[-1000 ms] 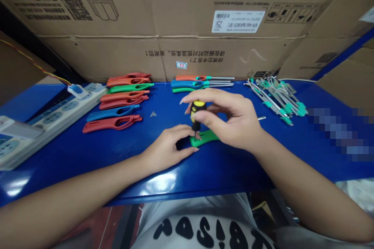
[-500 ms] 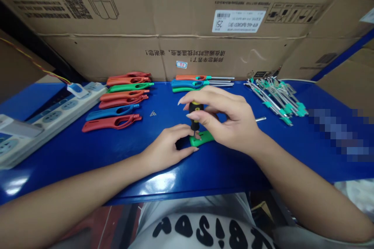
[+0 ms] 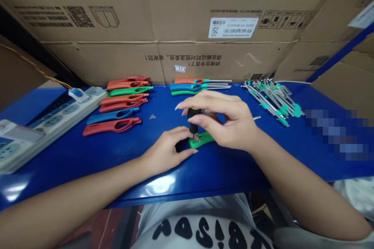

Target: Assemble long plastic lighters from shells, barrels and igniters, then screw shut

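Note:
My right hand point(image 3: 224, 120) is closed round a short black and yellow screwdriver point(image 3: 194, 121), held upright. Its tip meets the end of a green lighter point(image 3: 204, 139) lying on the blue table. The rest of that lighter is mostly hidden under my right hand; a metal tube end point(image 3: 256, 117) shows beyond it. With thumb and fingers, my left hand point(image 3: 172, 148) pinches the lighter's near end from the left. A little pile of small screws point(image 3: 152, 116) lies beyond my left hand.
Red, orange, green and blue lighter handles point(image 3: 112, 126) lie at the left, beside a white power strip point(image 3: 52, 124). Lighters with metal tubes point(image 3: 189, 86) lie at the back. Metal tubes with teal parts point(image 3: 270, 103) are heaped right. A cardboard wall point(image 3: 175, 15) stands behind.
The camera view has tilted up slightly. My right fingers have shifted a little on the screwdriver, whose tip stays at the green lighter's end. My left hand holds its place.

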Available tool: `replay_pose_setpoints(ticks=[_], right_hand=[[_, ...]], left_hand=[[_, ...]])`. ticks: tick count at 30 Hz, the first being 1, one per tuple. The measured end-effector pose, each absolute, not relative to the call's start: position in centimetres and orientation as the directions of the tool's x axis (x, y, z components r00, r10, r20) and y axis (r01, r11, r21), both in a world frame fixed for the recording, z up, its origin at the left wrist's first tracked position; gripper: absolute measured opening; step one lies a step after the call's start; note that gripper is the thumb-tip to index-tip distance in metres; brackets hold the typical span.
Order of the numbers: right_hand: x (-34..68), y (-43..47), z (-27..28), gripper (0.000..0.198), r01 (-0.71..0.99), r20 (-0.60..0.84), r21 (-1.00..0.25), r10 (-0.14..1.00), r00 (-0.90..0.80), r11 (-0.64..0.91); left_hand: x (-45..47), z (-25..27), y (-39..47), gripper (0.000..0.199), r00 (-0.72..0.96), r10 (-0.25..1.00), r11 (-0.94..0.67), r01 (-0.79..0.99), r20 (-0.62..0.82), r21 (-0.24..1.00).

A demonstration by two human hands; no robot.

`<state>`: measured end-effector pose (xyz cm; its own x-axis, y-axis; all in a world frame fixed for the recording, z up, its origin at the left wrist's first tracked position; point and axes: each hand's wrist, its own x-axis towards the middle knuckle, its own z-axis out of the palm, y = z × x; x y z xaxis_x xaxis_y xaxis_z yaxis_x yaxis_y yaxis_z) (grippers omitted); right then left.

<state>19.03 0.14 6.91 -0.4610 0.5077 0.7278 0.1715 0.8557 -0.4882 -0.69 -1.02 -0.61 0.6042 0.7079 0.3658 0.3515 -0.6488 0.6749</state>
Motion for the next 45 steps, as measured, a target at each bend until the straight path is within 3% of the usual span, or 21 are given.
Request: replay_pose_setpoints(ticks=[5,10,12,16,19,23,25,30,34,36,40,42,45], right_hand=[[18.6,0.0,6.6,0.020,0.328,0.804,-0.352,0.463,-0.372,0.876],[19.1,-0.2,6.9,0.032,0.184,0.688,-0.525,0.542,-0.484,0.831],[18.9,-0.1,7.0,0.028,0.132,0.684,-0.541,0.526,-0.506,0.831],[18.3,0.2,6.5,0.013,0.254,0.854,-0.318,0.393,-0.342,0.913],[18.3,0.3,6.2,0.012,0.300,0.879,-0.187,0.296,-0.374,0.935],[18.7,-0.1,6.7,0.033,0.179,0.722,-0.439,0.464,-0.513,0.881],[18.7,-0.3,7.0,0.032,0.141,0.693,-0.498,0.490,-0.529,0.856],[18.0,-0.5,6.9,0.012,0.287,0.803,-0.254,0.367,-0.470,0.924],[18.1,-0.3,6.6,0.022,0.471,0.839,-0.106,0.333,-0.431,0.876],[18.4,-0.2,6.8,0.027,0.442,0.803,-0.183,0.393,-0.448,0.878],[18.8,-0.3,7.3,0.030,0.225,0.697,-0.443,0.491,-0.522,0.868],[18.7,-0.4,7.2,0.020,0.208,0.725,-0.422,0.467,-0.506,0.882],[18.4,-0.4,6.6,0.014,0.332,0.810,-0.251,0.385,-0.442,0.909]], left_hand=[[-0.7,-0.8,-1.0,0.021,0.600,0.706,-0.651,0.343,0.375,0.677],[-0.7,-0.5,-1.1,0.017,0.616,0.704,-0.645,0.345,0.354,0.682],[-0.6,-0.6,-1.1,0.018,0.612,0.704,-0.647,0.342,0.361,0.681],[-0.6,-0.9,-1.1,0.023,0.599,0.707,-0.651,0.342,0.376,0.678],[-0.6,-0.9,-1.1,0.022,0.596,0.707,-0.652,0.339,0.382,0.678],[-0.7,-0.7,-1.2,0.020,0.609,0.713,-0.633,0.345,0.349,0.693],[-0.7,-0.8,-1.2,0.020,0.607,0.712,-0.635,0.342,0.353,0.693],[-0.5,-1.2,-1.3,0.021,0.584,0.719,-0.646,0.361,0.377,0.672],[-0.5,-1.0,-1.3,0.023,0.596,0.707,-0.660,0.362,0.381,0.658],[-0.5,-0.8,-1.2,0.020,0.602,0.709,-0.652,0.362,0.367,0.666],[-0.5,-0.6,-1.3,0.018,0.596,0.722,-0.639,0.379,0.352,0.669],[-0.4,-0.8,-1.4,0.019,0.594,0.716,-0.650,0.377,0.367,0.659],[-0.5,-1.1,-1.5,0.021,0.589,0.718,-0.654,0.389,0.370,0.649]])
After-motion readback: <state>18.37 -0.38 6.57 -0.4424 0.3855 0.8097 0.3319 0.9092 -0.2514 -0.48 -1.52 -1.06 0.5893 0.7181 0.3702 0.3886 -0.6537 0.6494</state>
